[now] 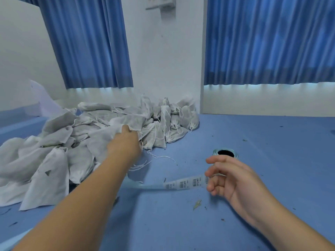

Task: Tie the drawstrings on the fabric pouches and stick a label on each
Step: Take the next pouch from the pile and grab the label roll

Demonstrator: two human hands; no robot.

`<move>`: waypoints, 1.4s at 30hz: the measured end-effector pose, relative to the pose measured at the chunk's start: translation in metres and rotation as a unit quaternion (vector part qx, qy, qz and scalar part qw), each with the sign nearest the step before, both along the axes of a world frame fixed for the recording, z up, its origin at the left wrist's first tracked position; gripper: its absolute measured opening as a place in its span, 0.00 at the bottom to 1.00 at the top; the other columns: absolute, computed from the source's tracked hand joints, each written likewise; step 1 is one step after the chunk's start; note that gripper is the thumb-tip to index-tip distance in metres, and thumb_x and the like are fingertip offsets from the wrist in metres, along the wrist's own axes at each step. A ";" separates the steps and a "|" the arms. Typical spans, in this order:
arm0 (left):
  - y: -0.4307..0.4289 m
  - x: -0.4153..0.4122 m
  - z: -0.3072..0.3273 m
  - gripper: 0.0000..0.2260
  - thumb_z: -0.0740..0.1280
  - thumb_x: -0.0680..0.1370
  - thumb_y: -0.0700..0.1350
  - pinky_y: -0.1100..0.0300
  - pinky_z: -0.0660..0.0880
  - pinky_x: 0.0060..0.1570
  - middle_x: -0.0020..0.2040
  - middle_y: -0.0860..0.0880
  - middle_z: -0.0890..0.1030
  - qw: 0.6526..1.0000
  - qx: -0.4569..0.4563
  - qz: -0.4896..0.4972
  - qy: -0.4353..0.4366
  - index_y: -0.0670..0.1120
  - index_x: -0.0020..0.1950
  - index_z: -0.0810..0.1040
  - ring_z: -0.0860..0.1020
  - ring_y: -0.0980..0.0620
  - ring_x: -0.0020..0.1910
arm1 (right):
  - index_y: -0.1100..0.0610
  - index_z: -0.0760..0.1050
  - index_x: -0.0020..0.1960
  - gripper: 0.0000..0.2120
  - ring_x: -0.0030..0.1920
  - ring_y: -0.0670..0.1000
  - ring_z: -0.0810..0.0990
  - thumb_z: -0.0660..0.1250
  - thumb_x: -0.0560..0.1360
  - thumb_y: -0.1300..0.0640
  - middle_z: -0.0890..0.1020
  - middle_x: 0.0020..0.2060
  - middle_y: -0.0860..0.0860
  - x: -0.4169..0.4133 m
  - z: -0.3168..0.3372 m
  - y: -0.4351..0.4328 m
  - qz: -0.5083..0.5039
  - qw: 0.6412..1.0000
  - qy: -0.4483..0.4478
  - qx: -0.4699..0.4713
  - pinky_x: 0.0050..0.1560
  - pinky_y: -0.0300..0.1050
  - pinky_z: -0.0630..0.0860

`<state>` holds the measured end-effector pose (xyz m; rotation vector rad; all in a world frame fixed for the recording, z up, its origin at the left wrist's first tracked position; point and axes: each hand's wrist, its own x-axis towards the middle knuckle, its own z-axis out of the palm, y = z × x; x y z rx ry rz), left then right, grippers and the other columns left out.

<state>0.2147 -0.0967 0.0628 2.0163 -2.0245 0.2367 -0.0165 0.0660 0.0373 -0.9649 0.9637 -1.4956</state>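
A big heap of white fabric pouches [59, 142] covers the left and middle of the blue table [181, 223]. Tied pouches [174, 122] stand bunched at the back by the wall. My left hand [125, 142] reaches into the heap and grips one flat pouch [103, 140] by its edge; its loose drawstrings [145, 163] trail onto the table. My right hand [230, 176] hovers over the table at the right, fingers loosely curled round the end of a strip of printed labels [183, 184], which runs off to the left.
A round cable hole [225, 153] sits in the table just beyond my right hand. Bits of dried leaf are scattered on the blue surface. A white wall and blue curtains [268, 42] close off the back. A clear bag [43, 100] lies at the far left.
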 end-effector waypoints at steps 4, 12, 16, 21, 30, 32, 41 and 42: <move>-0.012 0.009 -0.003 0.18 0.62 0.79 0.49 0.51 0.71 0.50 0.70 0.44 0.59 0.999 0.038 0.026 -0.021 0.48 0.68 0.70 0.71 0.41 0.61 | 0.65 0.78 0.49 0.08 0.26 0.56 0.76 0.60 0.76 0.68 0.78 0.32 0.59 0.001 -0.004 -0.001 0.009 1.000 0.006 0.001 0.24 0.43 0.72; -0.031 0.018 -0.013 0.21 0.63 0.78 0.47 0.51 0.70 0.50 0.73 0.48 0.57 0.993 0.102 0.051 -0.001 0.46 0.71 0.68 0.73 0.41 0.62 | 0.65 0.78 0.49 0.08 0.26 0.55 0.75 0.60 0.76 0.68 0.77 0.32 0.60 -0.007 -0.006 -0.004 -0.001 1.000 0.006 -0.002 0.24 0.44 0.72; -0.034 0.022 -0.011 0.23 0.66 0.77 0.48 0.53 0.69 0.51 0.75 0.50 0.55 0.991 0.119 0.053 0.000 0.45 0.71 0.69 0.73 0.42 0.63 | 0.64 0.79 0.48 0.09 0.26 0.55 0.74 0.60 0.76 0.68 0.77 0.31 0.60 -0.010 -0.008 -0.005 -0.005 1.000 0.004 -0.003 0.24 0.44 0.72; -0.028 0.026 -0.003 0.16 0.63 0.76 0.42 0.51 0.74 0.57 0.67 0.46 0.66 0.997 0.071 0.005 0.001 0.40 0.64 0.74 0.73 0.42 0.63 | 0.65 0.79 0.49 0.09 0.26 0.54 0.74 0.60 0.76 0.68 0.77 0.31 0.59 -0.010 -0.008 -0.004 -0.004 1.000 0.013 0.001 0.24 0.44 0.72; 0.036 -0.023 0.049 0.12 0.65 0.78 0.44 0.58 0.74 0.48 0.51 0.50 0.82 0.893 -0.175 -0.127 0.393 0.47 0.59 0.83 0.79 0.54 0.44 | 0.65 0.78 0.48 0.08 0.28 0.53 0.75 0.60 0.77 0.69 0.78 0.31 0.57 -0.005 0.002 0.006 -0.020 1.000 0.024 -0.005 0.26 0.43 0.72; 0.058 -0.044 0.064 0.08 0.69 0.76 0.44 0.63 0.71 0.33 0.36 0.52 0.80 0.836 -0.171 -0.170 0.492 0.49 0.53 0.84 0.73 0.60 0.26 | 0.63 0.79 0.46 0.08 0.29 0.53 0.77 0.61 0.76 0.69 0.80 0.33 0.56 -0.005 0.008 0.011 -0.042 0.999 0.014 -0.015 0.27 0.43 0.73; 0.146 -0.141 0.065 0.08 0.72 0.73 0.37 0.67 0.77 0.38 0.36 0.52 0.82 0.751 0.012 -0.292 0.593 0.50 0.38 0.81 0.79 0.58 0.34 | 0.50 0.79 0.48 0.04 0.45 0.45 0.82 0.66 0.77 0.57 0.82 0.43 0.45 -0.045 0.038 0.036 -0.248 0.961 0.056 -0.108 0.44 0.42 0.74; 0.154 -0.151 0.059 0.08 0.72 0.72 0.37 0.63 0.78 0.42 0.37 0.50 0.81 0.749 0.034 -0.304 0.588 0.50 0.38 0.80 0.79 0.56 0.36 | 0.50 0.79 0.48 0.03 0.45 0.45 0.82 0.66 0.77 0.55 0.82 0.44 0.45 -0.051 0.038 0.041 -0.254 0.959 0.064 -0.110 0.44 0.43 0.74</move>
